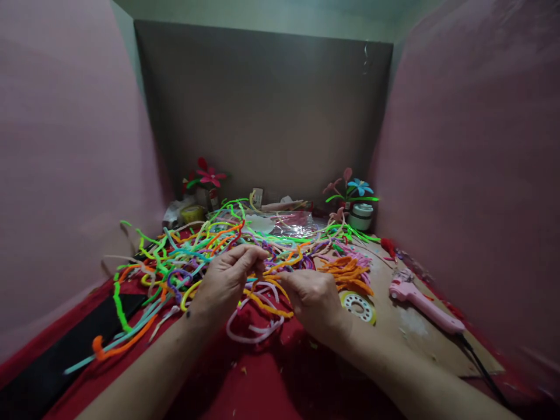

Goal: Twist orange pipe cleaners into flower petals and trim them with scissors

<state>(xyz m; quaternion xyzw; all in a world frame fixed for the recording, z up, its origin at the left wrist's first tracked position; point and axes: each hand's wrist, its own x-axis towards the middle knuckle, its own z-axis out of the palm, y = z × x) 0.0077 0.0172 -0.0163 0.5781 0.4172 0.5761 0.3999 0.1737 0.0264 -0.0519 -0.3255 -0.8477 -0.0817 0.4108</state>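
Observation:
Both hands are closed above the middle of the red-covered table, a short way apart. An orange pipe cleaner (272, 279) runs between them. Thumb and fingers of my left hand (231, 277) are pinched at its left end. My right hand (315, 300) has its fingers curled and pinches the other end; the fingertips are partly hidden. Just below the hands lie a looped lilac pipe cleaner (256, 338) and a yellow-orange one (273, 309). Behind and to the left spreads a tangled heap of coloured pipe cleaners (175, 256).
On the right, a board (420, 332) bears a pink glue gun (429, 306) with a black cord. Beside my right hand are a yellow-and-white disc (359, 307) and a bundle of orange pieces (347, 273). Pipe-cleaner flowers (210, 176) and a white jar (361, 217) stand at the back.

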